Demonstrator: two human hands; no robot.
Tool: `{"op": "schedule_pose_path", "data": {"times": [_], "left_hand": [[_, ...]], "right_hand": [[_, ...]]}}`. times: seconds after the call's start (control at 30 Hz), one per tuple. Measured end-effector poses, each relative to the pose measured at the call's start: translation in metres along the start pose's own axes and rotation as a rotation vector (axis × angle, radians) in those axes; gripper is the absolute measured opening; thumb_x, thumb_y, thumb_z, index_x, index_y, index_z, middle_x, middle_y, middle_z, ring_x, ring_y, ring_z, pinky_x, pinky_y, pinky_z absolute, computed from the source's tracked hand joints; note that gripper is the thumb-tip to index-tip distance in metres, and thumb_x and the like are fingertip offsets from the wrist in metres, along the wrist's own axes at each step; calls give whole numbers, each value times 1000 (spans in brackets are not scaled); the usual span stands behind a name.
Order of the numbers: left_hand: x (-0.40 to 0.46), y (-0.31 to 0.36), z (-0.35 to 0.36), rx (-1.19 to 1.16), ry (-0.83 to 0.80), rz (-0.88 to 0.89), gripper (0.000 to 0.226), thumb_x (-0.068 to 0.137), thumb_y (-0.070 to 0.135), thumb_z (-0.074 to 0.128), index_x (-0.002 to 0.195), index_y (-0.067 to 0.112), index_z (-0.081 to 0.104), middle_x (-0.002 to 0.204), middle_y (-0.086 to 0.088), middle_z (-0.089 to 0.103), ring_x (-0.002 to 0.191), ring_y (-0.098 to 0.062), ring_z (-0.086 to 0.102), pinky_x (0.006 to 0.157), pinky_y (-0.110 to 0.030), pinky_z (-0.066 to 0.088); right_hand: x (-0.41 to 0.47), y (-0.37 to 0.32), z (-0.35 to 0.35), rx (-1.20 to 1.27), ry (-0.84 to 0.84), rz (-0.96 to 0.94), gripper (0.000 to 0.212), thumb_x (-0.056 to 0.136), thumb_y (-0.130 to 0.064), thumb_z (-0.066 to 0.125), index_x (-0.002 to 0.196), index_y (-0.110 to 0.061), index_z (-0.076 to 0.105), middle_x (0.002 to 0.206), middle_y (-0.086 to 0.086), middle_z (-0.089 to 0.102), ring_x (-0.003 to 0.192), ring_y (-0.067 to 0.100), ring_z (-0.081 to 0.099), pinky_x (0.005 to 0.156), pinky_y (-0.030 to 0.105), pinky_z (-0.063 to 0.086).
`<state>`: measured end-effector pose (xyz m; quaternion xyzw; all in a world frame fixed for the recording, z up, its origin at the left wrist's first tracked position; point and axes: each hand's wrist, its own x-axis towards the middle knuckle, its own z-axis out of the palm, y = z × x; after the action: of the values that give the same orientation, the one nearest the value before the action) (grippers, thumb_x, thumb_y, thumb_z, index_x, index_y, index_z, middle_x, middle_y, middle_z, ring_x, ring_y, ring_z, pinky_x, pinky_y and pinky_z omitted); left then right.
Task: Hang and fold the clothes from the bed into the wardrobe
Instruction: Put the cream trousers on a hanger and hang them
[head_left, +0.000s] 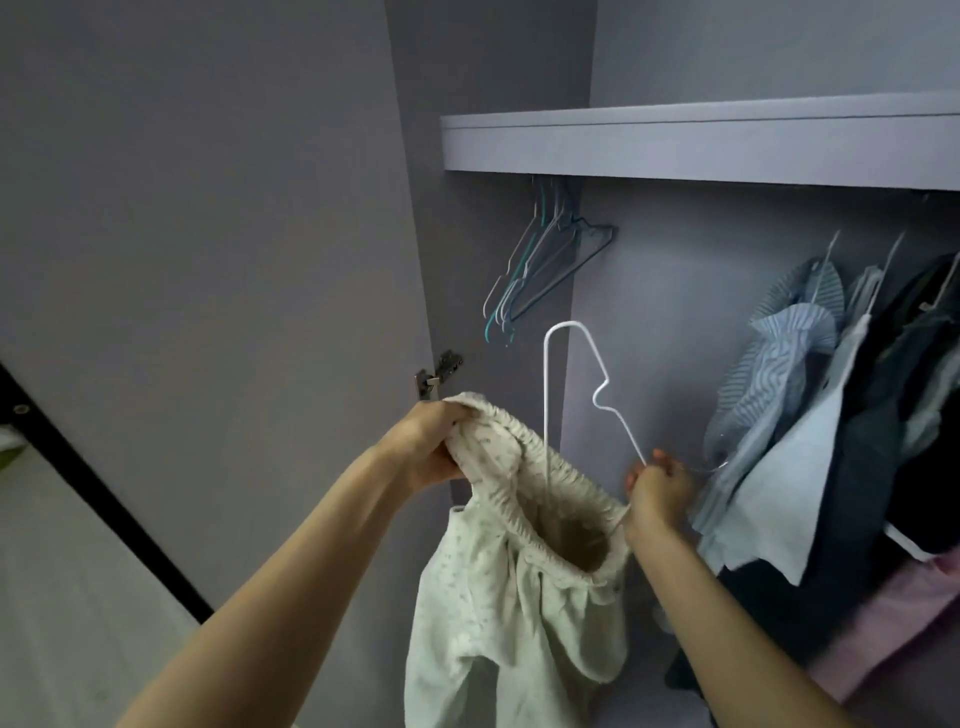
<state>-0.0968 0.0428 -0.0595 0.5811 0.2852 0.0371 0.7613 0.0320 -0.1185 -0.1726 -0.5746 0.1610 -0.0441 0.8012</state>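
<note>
Lilac-grey panels make up the open wardrobe (649, 291), with a shelf (701, 148) running across above the hanging space and the door (208, 234) swung out to the left on a metal hinge (439, 371). Under the left end of the shelf hangs a bunch of bare wire hangers (540, 270), teal, white and dark blue. On the right side hang several garments (841, 415): a blue-and-white striped ruffled piece, a pale blue one, and dark ones further right, with something pink below them.

In front of the opening, the person holds up a cream garment with a gathered elastic waistband (519, 561), printed with small faint marks. The left hand (434, 441) is clenched on the left part of the waistband, lifting it. The right hand (657, 491) is closed at the opposite side of the waistband and also pinches the lower end of a white wire hanger (571, 374). That hanger stands tilted on end, one arm reaching down inside the open waistband, its bend pointing up toward the bare hangers. Below the hands the rest of the garment hangs loose.
</note>
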Motion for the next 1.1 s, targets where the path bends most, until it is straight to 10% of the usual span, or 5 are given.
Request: {"op": "schedule_pose_path", "data": {"times": [0.3, 0.63, 0.77, 0.97, 1.1], "left_hand": [[-5, 39, -10, 425, 274, 292, 21, 89, 7, 43, 83, 5, 63, 83, -17, 65, 74, -29, 64, 75, -39, 51], [-14, 10, -60, 1492, 613, 304, 30, 79, 8, 47, 106, 12, 59, 86, -9, 58, 74, -31, 47, 64, -33, 39], [-14, 11, -56, 1217, 387, 278, 30, 81, 5, 47, 105, 17, 61, 72, -5, 62, 62, -24, 62, 63, -32, 55], [-18, -12, -64, 465, 23, 230, 26, 93, 7, 55, 119, 11, 59, 80, -6, 55, 65, -13, 59, 65, -26, 56], [-10, -29, -79, 601, 214, 442, 43, 93, 20, 59, 134, 18, 48, 115, -8, 53, 101, -14, 53, 81, -19, 46]], "right_hand": [[-24, 26, 10, -309, -117, -315, 22, 96, 1, 35, 106, 5, 54, 95, 20, 58, 93, 36, 57, 88, 47, 44], [-37, 9, 14, -924, -112, -1077, 15, 72, 7, 53, 80, 5, 65, 43, 19, 57, 38, 30, 57, 57, 37, 51], [-44, 9, 25, -1061, -314, -1166, 20, 69, 12, 69, 85, 2, 66, 45, 13, 60, 42, 28, 59, 58, 36, 48], [-40, -7, 29, -1120, -675, -948, 23, 100, -22, 37, 110, -10, 54, 85, 16, 68, 78, 36, 63, 66, 39, 44], [-36, -24, 21, -939, -679, -870, 19, 99, -16, 41, 103, -4, 56, 86, 16, 64, 83, 39, 60, 73, 41, 43]]}}
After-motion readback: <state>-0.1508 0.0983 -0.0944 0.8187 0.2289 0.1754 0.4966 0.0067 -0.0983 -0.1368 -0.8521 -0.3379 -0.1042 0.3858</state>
